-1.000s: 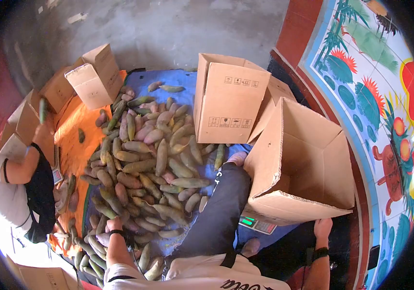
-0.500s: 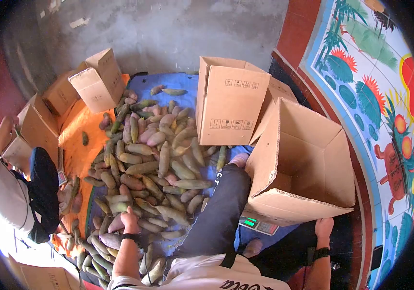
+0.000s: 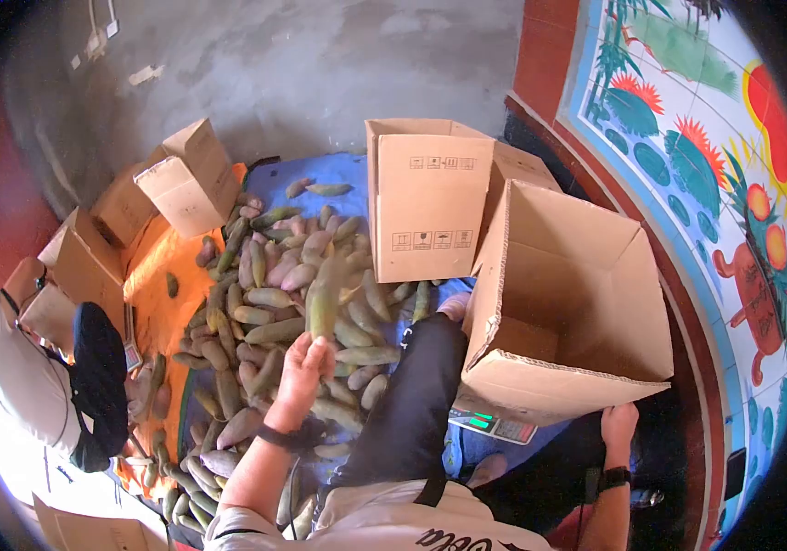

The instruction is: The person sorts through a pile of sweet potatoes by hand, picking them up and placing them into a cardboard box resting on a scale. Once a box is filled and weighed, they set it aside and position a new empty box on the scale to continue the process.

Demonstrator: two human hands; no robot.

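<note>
My left hand (image 3: 306, 372) grips one end of a long green vegetable (image 3: 325, 298), held upright above the pile and slightly blurred. Below and around it lies a large heap of long green and purplish vegetables (image 3: 269, 298) on a blue sheet (image 3: 279, 179). My right hand (image 3: 619, 430) is curled closed just under the near right corner of an open cardboard box (image 3: 577, 367); its fingers' inner side is hidden. That box rests tilted on a scale (image 3: 494, 425) with a lit green display.
Another tall cardboard box (image 3: 430, 207) stands behind the open one. More boxes (image 3: 187, 184) line the left, beside an orange sheet (image 3: 168, 257). A person (image 3: 31, 376) in a white top bends at the left. A painted tile wall (image 3: 660, 119) borders the right.
My left hand has risen from the heap and moved forward and right, now with a long green vegetable in it. My right hand stays beside the box. The view has shifted slightly.
</note>
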